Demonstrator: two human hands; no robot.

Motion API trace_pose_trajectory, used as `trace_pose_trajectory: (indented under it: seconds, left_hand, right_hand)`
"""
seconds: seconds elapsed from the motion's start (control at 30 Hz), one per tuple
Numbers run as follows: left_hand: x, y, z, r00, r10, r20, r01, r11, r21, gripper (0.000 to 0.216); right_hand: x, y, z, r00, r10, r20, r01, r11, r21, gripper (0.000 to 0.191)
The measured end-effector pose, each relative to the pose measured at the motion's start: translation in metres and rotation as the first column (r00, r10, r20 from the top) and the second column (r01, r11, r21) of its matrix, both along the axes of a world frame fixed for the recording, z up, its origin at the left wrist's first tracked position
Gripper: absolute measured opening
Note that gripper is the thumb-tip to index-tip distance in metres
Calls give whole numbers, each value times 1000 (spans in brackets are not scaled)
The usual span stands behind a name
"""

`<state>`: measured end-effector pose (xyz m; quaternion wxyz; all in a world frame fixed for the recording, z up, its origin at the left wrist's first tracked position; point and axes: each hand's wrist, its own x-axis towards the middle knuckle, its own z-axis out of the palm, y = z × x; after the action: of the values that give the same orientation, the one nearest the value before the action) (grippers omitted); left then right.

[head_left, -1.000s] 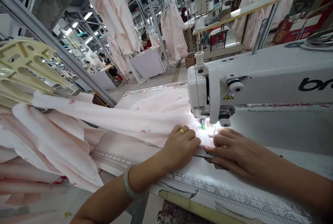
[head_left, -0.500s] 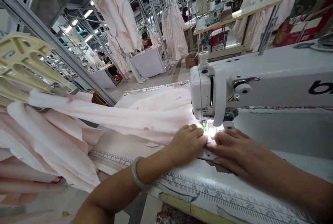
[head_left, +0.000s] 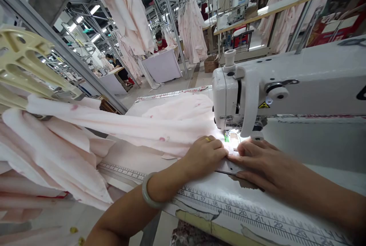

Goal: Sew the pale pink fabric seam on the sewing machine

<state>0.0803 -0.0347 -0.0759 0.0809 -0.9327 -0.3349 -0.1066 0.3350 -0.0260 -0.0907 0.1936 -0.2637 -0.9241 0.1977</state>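
My left hand (head_left: 204, 158), with a gold ring and a pale bangle at the wrist, has its fingers curled down on the pale pink fabric (head_left: 160, 129) just left of the needle. Beside it, my right hand (head_left: 259, 164) lies flat with its fingers stretched out on the fabric edge under the presser foot (head_left: 228, 138). The fingertips of the two hands touch. Above them stands the white sewing machine (head_left: 288, 86), its lamp lighting the needle area.
A measuring tape (head_left: 246, 213) runs along the table's front edge. Pink garments hang from a cream plastic hanger (head_left: 25, 68) at left. Other people work at tables (head_left: 161, 65) further back, among metal posts and more hanging pink garments.
Both hands have crept a little toward the needle with the fabric, and the view has shifted slightly left, so the machine sits further right.
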Motion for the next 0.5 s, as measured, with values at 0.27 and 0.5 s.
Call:
trace_pose_trajectory:
  seconds: [0.27,0.5]
  left_hand:
    - [4,-2,6,993,-33,-112,38,998,42,19]
    - [4,-9,14,983,-28,-183,37,998,46,20]
  right_hand:
    - [4,4,8,995,71,-64,-53,967,248,32]
    - [2,9,3,994,32,-106,15,909,418,39]
